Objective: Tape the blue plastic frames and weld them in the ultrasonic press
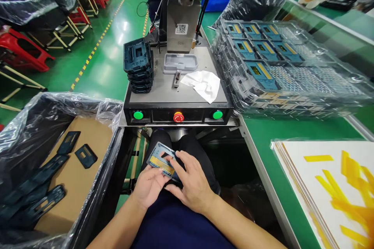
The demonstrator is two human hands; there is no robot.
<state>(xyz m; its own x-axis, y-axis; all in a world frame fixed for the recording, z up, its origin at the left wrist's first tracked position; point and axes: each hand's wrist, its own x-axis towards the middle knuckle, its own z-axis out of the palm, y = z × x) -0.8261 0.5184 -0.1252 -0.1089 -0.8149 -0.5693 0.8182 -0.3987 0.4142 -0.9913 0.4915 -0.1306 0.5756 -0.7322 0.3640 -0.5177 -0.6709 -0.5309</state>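
Above my lap I hold a dark blue-grey plastic housing [157, 152] with a rectangular window and a yellow strip [157, 163] across it. My left hand [150, 186] grips its lower edge, thumb on the front. The fingers of my right hand [193, 179] lie over its right side, the index finger by the strip and window. Straight ahead, a press has a metal head [182, 27] with a QR label over a grey fixture [181, 62]. A stack of dark housings [137, 62] stands at its left, and a white cloth [204, 85] lies at its right.
A plastic-lined bin [96, 186] with loose housings is on the left. Stacked clear trays [245, 89] partly filled with housings stand at the right. Yellow strips [353, 171] lie on white sheets nearer me. The press front has green buttons [138, 115] and a red button [178, 116].
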